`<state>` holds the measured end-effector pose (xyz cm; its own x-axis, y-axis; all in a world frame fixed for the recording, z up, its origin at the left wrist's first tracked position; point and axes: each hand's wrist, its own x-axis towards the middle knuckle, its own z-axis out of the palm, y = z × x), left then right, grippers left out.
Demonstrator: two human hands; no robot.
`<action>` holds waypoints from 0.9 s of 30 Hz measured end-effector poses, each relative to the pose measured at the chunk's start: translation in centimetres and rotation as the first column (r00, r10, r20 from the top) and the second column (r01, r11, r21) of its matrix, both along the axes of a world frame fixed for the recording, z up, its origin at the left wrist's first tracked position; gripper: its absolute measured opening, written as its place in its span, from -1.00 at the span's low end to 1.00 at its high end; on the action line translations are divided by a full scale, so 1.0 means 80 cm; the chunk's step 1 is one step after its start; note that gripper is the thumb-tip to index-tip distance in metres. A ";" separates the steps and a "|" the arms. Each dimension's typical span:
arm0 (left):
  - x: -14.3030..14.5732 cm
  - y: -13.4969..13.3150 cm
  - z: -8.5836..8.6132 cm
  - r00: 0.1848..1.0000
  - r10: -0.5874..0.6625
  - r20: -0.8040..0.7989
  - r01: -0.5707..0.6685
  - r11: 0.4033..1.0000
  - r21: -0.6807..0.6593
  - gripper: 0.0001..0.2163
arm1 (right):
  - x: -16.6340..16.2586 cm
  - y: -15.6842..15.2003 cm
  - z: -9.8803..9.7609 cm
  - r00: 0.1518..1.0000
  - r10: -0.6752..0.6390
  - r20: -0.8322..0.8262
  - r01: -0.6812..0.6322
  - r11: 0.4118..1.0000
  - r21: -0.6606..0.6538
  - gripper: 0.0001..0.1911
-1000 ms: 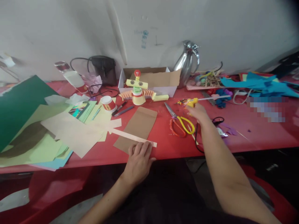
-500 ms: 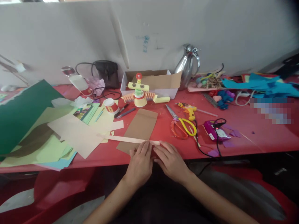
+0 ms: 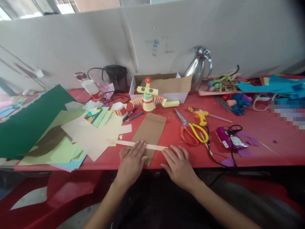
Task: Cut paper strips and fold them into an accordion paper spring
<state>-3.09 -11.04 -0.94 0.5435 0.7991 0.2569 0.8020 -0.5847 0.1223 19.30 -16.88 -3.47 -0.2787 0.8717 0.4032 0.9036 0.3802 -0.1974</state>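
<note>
A narrow pale strip of paper lies across a brown piece of card on the red-covered table. My left hand presses flat on the strip near its middle, fingers stretched out. At the strip's right end rests my right hand, fingers spread, fingertips touching the paper. Beyond the card stands a paper figure with a cup-like body, folded orange arms and a red ball on top. Scissors with orange and yellow handles lie open to the right of the card.
Loose paper sheets cover the left side. A paper cup and pens sit near them. On the right are a yellow glue gun and a purple box with a black cord. A steel jug stands behind.
My left hand has slid left along the strip, away from my right hand, uncovering more of it. The whole view has shifted slightly, so things appear further right.
</note>
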 end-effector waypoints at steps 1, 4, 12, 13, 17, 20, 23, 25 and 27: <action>-0.011 0.004 -0.002 0.999 0.039 -0.004 -0.039 0.999 0.025 -0.55 | 0.000 0.000 0.001 1.000 -0.001 -0.002 0.001 1.000 0.002 -0.56; -0.033 0.009 -0.005 0.991 0.134 0.001 -0.133 0.985 0.112 -0.53 | -0.001 0.000 0.004 1.000 -0.002 -0.008 0.002 1.000 0.011 -0.57; -0.029 0.001 -0.002 0.998 -0.016 -0.065 0.018 0.999 0.045 -0.54 | -0.003 -0.001 0.006 1.000 -0.010 -0.008 0.011 1.000 0.029 -0.58; -0.032 0.003 -0.002 0.998 -0.001 -0.061 0.004 0.999 0.045 -0.55 | -0.003 -0.001 0.006 1.000 -0.009 -0.009 0.009 0.999 0.030 -0.58; -0.061 0.012 -0.007 0.993 0.108 -0.053 -0.104 0.992 0.069 -0.57 | -0.003 -0.001 0.000 1.000 -0.005 -0.027 0.006 0.999 0.040 -0.58; -0.091 0.015 -0.012 0.975 0.210 -0.075 -0.205 0.976 0.077 -0.56 | -0.003 -0.001 -0.007 0.998 -0.015 -0.057 0.017 0.999 0.041 -0.58; -0.117 0.017 -0.011 0.929 0.363 -0.074 -0.352 0.928 0.124 -0.57 | -0.004 -0.002 -0.012 0.997 -0.019 -0.069 0.021 0.999 0.030 -0.57; -0.127 0.020 -0.008 0.872 0.488 -0.032 -0.476 0.862 0.175 -0.57 | -0.005 -0.002 -0.012 0.997 -0.021 -0.070 0.023 0.999 0.025 -0.57; -0.124 0.020 -0.003 0.838 0.545 0.032 -0.538 0.815 0.216 -0.58 | -0.005 -0.002 -0.011 0.997 -0.023 -0.069 0.024 0.999 0.022 -0.56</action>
<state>-13.04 -9.42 -1.14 0.0493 0.8964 0.4405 0.9978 -0.0639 0.0185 18.88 -17.08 -4.33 -0.2290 0.8679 0.4408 0.8968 0.3642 -0.2512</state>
